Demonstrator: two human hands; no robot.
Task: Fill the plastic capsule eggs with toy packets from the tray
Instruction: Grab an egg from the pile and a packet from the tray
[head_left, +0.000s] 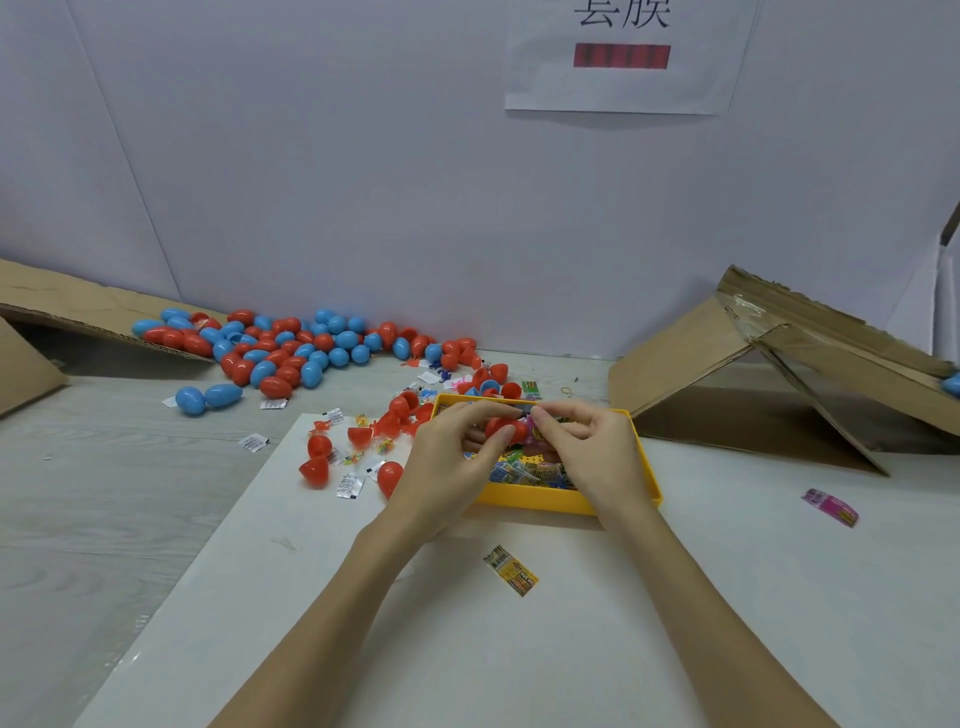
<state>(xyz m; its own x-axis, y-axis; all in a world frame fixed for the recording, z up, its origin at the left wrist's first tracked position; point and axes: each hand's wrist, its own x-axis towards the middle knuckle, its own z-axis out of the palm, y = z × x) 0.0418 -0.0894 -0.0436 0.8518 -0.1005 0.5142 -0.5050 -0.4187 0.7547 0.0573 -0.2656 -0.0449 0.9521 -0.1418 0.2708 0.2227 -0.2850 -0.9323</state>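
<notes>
Risk sits at the centre of the frame, where your left hand (457, 447) curls round a red egg half (501, 427) and your right hand (587, 441) pinches a pink toy packet (531, 430) against its open mouth, both held just above the yellow tray (545, 500). The packet looks only partly in; if you push it crooked, I judge an edge or corner could stay proud of the rim and keep the second half from seating, or get nipped in the seam. Squeeze the smooth shell too hard and it may squirt out of your fingers, dropping into the tray's loose packets or rolling among the open red halves (358, 435) left of centre. From this angle you cannot tell whether a matching half is within your grasp, so you may have to hunt for one. Stray packets already lie on the tabletop (727, 597), a yellow one (510, 570) below the tray and a pink one (829, 507) at right, so further spills seem likely. The closed eggs (291, 345) are heaped at upper left.
</notes>
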